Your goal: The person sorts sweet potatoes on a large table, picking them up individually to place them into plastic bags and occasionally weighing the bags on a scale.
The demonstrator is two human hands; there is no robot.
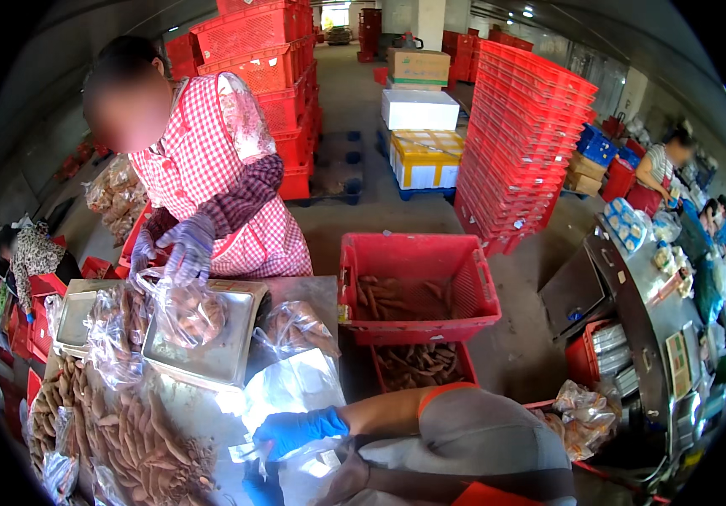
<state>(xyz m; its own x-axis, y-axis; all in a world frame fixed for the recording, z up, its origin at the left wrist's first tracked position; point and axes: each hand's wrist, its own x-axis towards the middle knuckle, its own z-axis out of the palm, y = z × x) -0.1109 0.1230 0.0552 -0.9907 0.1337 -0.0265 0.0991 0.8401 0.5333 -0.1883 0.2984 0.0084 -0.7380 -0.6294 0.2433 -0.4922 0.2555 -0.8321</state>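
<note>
My right hand, in a blue glove, has its fingers curled at a small white label. Just below it, my left hand, also gloved, is dim and partly cut off; its fingers cannot be made out. Under and beside my hands are flat clear plastic bags with a white sticker. Long brown root tubers lie heaped on the metal table to the left. A bagged portion of tubers sits beyond the plastic bags.
Across the table a person's gloved hands hold a filled bag over a scale. More filled bags stand left of it. A red crate with tubers rests on another; tall stacks of red crates rise behind.
</note>
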